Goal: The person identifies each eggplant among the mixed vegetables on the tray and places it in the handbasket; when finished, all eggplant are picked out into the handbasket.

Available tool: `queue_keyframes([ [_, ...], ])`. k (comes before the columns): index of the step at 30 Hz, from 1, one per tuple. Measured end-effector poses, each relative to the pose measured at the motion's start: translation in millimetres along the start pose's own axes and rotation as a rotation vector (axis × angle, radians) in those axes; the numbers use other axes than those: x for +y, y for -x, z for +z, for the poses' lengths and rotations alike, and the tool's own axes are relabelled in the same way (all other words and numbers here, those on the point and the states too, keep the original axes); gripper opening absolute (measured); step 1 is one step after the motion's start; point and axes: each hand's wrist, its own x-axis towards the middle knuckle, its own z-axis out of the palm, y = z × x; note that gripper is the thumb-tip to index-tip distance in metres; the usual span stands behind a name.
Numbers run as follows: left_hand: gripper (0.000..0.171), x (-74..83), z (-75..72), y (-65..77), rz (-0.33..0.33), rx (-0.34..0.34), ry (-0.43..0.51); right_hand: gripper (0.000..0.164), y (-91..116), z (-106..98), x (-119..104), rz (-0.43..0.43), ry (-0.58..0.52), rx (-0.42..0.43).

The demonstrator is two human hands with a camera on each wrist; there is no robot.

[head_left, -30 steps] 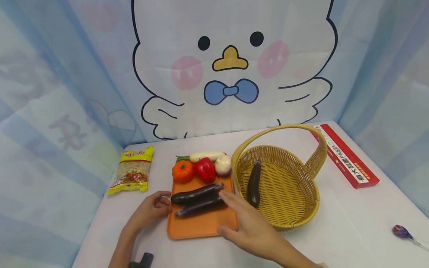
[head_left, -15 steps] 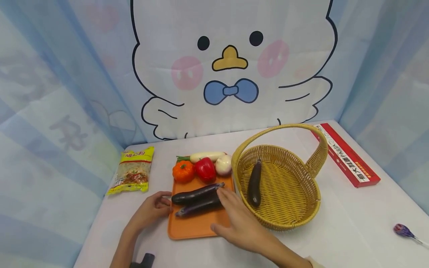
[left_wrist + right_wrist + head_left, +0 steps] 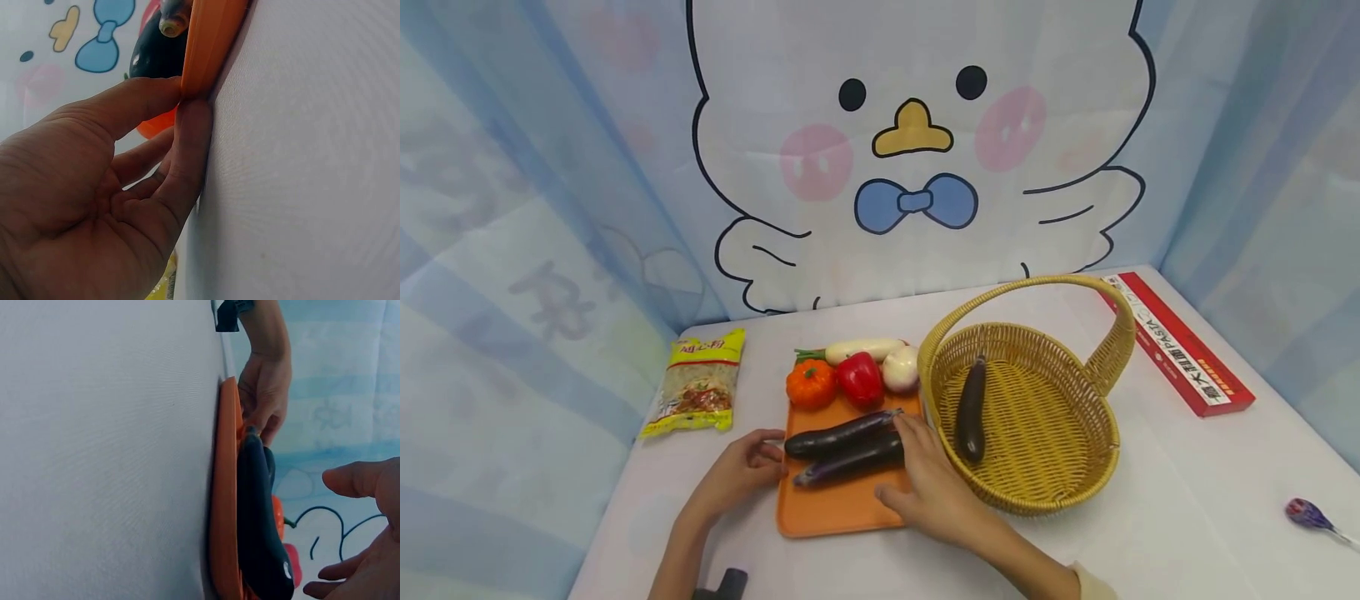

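Left hand point(image 3: 741, 473) pinches the edge of the orange tray point(image 3: 842, 514); right hand point(image 3: 938, 493) gapes wide, gripping nothing.

Its fingers cover one end of the nearer eggplant point(image 3: 852, 462) in the head view, and any touch is hard to tell; some left fingers hide behind the index. Between both hands, on the tray, nearer and farther eggplant point(image 3: 837, 437) lie side by side, glossy, purplish black.

Yellow packet point(image 3: 697, 382), red pasta box point(image 3: 1177, 345), lollipop point(image 3: 1306, 513)

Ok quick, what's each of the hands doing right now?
Left hand: closed, pinching the orange tray at its edge.
Right hand: open, holding nothing.
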Motion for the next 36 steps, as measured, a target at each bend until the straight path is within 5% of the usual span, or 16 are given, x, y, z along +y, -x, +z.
queue_keyframes([
  [15,0.057,0.3,-0.6,2.4,-0.008,0.002,0.002,0.085,-12,18,17,0.083,-0.065,0.034],
  [36,0.056,-0.6,-1.0,1.4,0.011,0.0,0.027,0.038,-15,20,26,0.051,-0.137,0.152],
])
